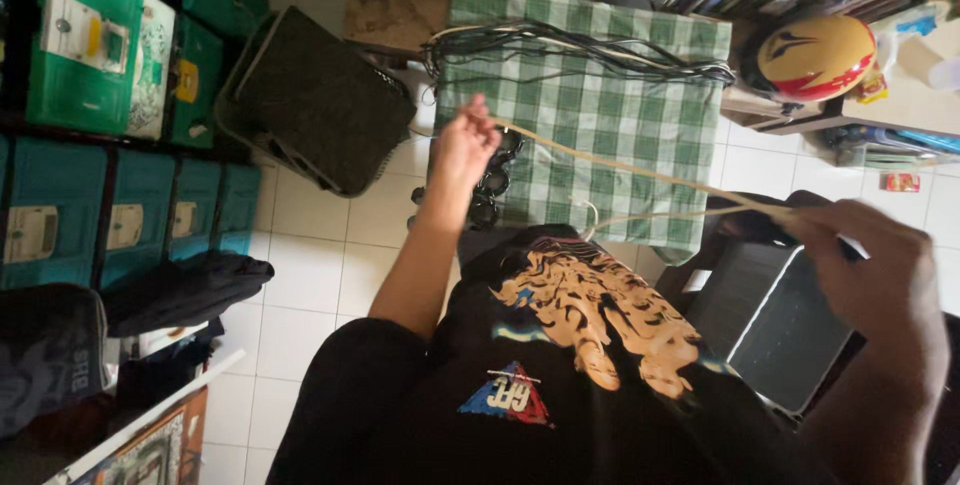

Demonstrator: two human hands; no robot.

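The person's left hand [466,145] was raised in front of the green-and-white checked cloth [590,115], its fingers closed around one end of a pale wooden clothes hanger [640,173]. The right hand [870,270] sat lower and nearer the camera, fingers curled shut on the hanger's other end, so the hanger stretched between the two hands as a long thin bar slanting down toward the right. Its small hook [590,217] hung just below the bar, above a black T-shirt with an orange-and-tan printed design [590,330] that lay spread below the hands. The hanger was held in the air, apart from the shirt. A bundle of dark cables [570,50] lay across the top of the checked cloth. Green plastic storage boxes [90,45] were stacked along the left side over the white tiled floor [310,235]. A yellow-and-red helmet [815,57] rested at upper right, and a dark woven basket [320,100] leaned near the boxes.
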